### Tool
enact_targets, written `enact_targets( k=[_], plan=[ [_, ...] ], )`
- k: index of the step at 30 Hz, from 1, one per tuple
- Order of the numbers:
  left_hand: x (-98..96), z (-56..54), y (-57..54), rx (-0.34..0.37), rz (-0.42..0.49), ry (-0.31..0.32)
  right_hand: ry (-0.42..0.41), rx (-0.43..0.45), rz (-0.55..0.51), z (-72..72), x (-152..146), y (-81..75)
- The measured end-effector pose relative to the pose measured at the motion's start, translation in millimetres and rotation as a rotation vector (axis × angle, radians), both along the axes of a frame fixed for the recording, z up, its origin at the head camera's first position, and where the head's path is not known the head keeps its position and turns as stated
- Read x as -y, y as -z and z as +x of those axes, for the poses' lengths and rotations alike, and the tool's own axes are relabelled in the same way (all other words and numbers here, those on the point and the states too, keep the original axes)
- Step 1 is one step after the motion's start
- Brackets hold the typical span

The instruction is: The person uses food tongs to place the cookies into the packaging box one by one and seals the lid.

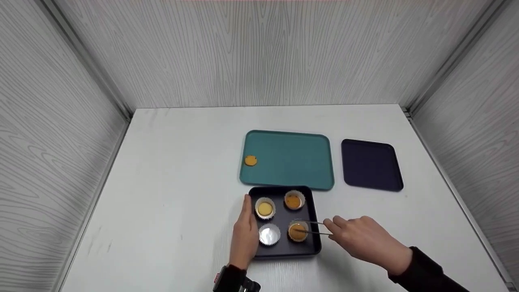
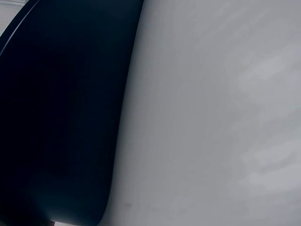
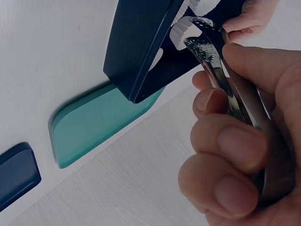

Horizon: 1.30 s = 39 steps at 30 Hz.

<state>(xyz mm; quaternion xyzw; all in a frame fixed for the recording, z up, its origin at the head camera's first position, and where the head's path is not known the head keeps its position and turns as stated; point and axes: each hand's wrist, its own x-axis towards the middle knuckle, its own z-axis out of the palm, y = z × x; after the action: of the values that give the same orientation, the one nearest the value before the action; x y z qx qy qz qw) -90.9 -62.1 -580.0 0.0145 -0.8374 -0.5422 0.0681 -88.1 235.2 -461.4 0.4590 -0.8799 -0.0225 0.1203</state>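
Observation:
A square dark baking pan (image 1: 283,256) holds several white paper baking cups. My left hand (image 1: 244,239) grips its left side, fingers along the outside and thumb at the rim. With curled fingers, my right hand (image 1: 359,239) holds metal tongs (image 3: 221,75). The tong tips reach into the lower right cup, at a golden cookie (image 1: 297,233); whether they pinch it cannot be told. A pale yellow cookie (image 1: 265,209) sits in the upper left cup, a brown-orange cookie (image 1: 292,201) in the upper right one. The lower left cup (image 1: 269,234) shows a bare, shiny inside.
Behind the pan lies a teal tray (image 1: 292,158) with one cookie (image 1: 251,160) near its left edge. A smaller dark tray (image 1: 371,164) lies to the right of it. Grey wood-grain panels (image 1: 263,52) border the white table (image 1: 170,194) at the back and sides.

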Motion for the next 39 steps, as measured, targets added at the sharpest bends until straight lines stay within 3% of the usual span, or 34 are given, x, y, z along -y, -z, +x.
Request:
enact_targets(
  k=[16,28,39],
  plan=[
    [0.1,-0.1,0.9,-0.01,-0.003,0.003,0.074,-0.031,-0.128,-26.5,-2.0,2.7],
    [0.2,0.5,1.1,-0.007,0.0,0.001,0.13,-0.037,-0.149,-44.9,0.9,5.5],
    [1.2,0.0,1.5,0.001,0.01,0.01,0.131,-0.046,-0.156,-61.0,12.2,6.2]
  ],
)
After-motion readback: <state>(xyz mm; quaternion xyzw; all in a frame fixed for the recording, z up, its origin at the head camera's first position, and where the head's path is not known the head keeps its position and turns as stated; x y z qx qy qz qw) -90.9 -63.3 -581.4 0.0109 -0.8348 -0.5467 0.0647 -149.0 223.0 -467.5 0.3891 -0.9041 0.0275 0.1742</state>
